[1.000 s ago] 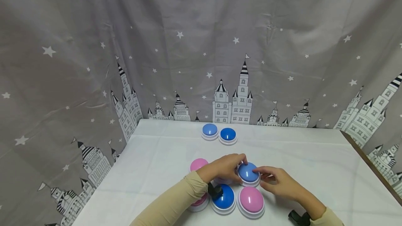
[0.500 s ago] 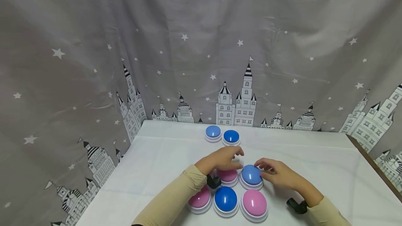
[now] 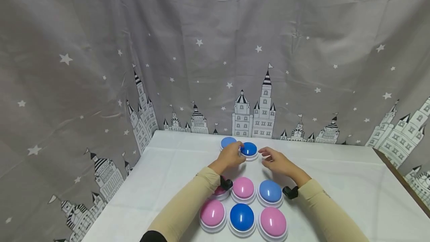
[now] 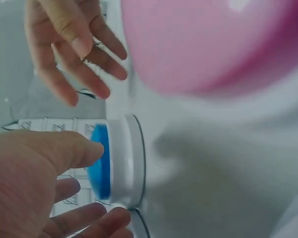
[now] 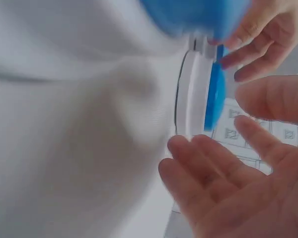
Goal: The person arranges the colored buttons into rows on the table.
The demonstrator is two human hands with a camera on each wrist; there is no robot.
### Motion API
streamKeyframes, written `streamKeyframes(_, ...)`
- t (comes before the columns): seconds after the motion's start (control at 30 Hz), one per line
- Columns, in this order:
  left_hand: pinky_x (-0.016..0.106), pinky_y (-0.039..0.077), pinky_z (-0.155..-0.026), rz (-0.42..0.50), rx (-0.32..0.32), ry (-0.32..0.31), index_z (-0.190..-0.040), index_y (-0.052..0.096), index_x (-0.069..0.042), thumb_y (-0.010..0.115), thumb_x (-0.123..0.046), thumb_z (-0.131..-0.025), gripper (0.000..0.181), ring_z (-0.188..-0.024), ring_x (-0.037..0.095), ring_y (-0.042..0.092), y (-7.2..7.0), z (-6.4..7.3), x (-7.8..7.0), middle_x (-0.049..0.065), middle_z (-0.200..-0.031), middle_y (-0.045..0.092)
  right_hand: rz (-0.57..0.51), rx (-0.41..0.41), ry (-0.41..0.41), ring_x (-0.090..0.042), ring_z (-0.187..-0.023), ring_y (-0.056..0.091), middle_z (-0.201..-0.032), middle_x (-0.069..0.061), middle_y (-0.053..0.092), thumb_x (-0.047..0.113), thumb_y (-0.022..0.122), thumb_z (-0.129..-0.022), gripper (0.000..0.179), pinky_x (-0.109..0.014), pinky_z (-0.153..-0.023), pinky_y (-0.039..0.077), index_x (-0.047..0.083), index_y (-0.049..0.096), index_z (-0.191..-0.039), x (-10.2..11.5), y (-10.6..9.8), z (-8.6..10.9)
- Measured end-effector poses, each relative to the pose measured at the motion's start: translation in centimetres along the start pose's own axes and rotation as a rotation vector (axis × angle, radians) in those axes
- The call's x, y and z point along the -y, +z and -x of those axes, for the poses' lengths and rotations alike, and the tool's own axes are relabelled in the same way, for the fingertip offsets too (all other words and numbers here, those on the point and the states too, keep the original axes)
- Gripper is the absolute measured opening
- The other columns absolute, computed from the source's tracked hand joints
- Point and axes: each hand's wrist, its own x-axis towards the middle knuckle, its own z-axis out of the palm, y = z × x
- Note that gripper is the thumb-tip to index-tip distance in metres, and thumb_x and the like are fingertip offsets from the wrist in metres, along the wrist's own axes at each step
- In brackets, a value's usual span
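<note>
A dark blue dome button (image 3: 249,149) on a white round base stands near the table's far edge. My left hand (image 3: 230,158) is at its left side; in the left wrist view the thumb (image 4: 84,151) overlaps the blue dome, and whether it touches cannot be told. My right hand (image 3: 280,163) reaches in from the right with its fingers spread, a small gap from the button in the head view. Partly behind my left hand is a light blue button (image 3: 228,142).
Nearer on the white table (image 3: 336,182) stand several buttons in two rows: a pink one (image 3: 243,187) and a light blue one (image 3: 270,191) behind, a dark blue one (image 3: 242,217) in front. My left forearm partly hides one pink button. A grey curtain (image 3: 201,21) hangs behind.
Both hands have left the light blue button in the nearer group and moved forward to the dark blue button at the back. The view has shifted slightly.
</note>
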Motion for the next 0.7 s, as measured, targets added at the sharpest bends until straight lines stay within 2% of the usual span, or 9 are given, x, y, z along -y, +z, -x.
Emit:
streamKeyframes(0.17, 0.031, 0.046, -0.08, 0.06, 0.031, -0.051, -0.121, 0.052, -0.007, 0.075, -0.026, -0.072, 0.057, -0.088, 0.015, 0.057, 0.5, -1.0, 0.9, 0.006, -0.1, 0.062, -0.011, -0.021, 0.044, -0.036, -0.107, 0.053, -0.126, -0.022, 0.05, 0.007, 0.06, -0.084, 0.046, -0.047, -0.089, 0.044, 0.006, 0.047, -0.129, -0.6, 0.3, -2.3)
streamKeyframes(0.3, 0.029, 0.046, -0.071, 0.096, -0.001, -0.083, -0.12, 0.051, -0.008, 0.081, -0.025, -0.067, 0.063, -0.077, 0.013, 0.055, 0.8, -1.3, 1.3, 0.003, -0.09, 0.062, -0.02, 0.019, 0.021, -0.039, -0.114, 0.048, -0.134, -0.017, 0.044, 0.006, 0.06, -0.084, 0.051, -0.05, -0.093, 0.039, 0.008, 0.044, -0.132, -0.7, 0.5, -3.4)
streamKeyframes(0.47, 0.029, 0.046, -0.071, 0.086, -0.026, -0.055, -0.119, 0.053, -0.009, 0.083, -0.022, -0.064, 0.064, -0.075, 0.012, 0.055, 0.8, -1.7, 1.3, 0.002, -0.086, 0.062, -0.078, 0.066, -0.009, -0.038, -0.116, 0.047, -0.136, -0.018, 0.042, 0.003, 0.058, -0.084, 0.053, -0.048, -0.096, 0.037, 0.004, 0.041, -0.134, -0.6, 0.7, -4.0)
streamKeyframes(0.63, 0.028, 0.045, -0.07, 0.096, -0.029, -0.035, -0.117, 0.055, -0.011, 0.081, -0.018, -0.068, 0.056, -0.076, 0.012, 0.054, 0.8, -1.9, 1.1, 0.003, -0.087, 0.062, -0.111, 0.043, -0.015, -0.038, -0.111, 0.05, -0.134, -0.021, 0.043, 0.001, 0.057, -0.084, 0.05, -0.047, -0.094, 0.04, -0.001, 0.043, -0.132, -0.6, 0.4, -3.7)
streamKeyframes(0.7, 0.027, 0.045, -0.07, 0.085, -0.039, -0.005, -0.116, 0.056, -0.011, 0.079, -0.017, -0.07, 0.052, -0.078, 0.012, 0.054, 0.8, -2.1, 0.8, 0.003, -0.089, 0.062, -0.126, 0.029, -0.026, -0.039, -0.109, 0.051, -0.132, -0.022, 0.044, 0.001, 0.057, -0.084, 0.049, -0.047, -0.092, 0.041, -0.002, 0.044, -0.131, -0.7, 0.0, -3.6)
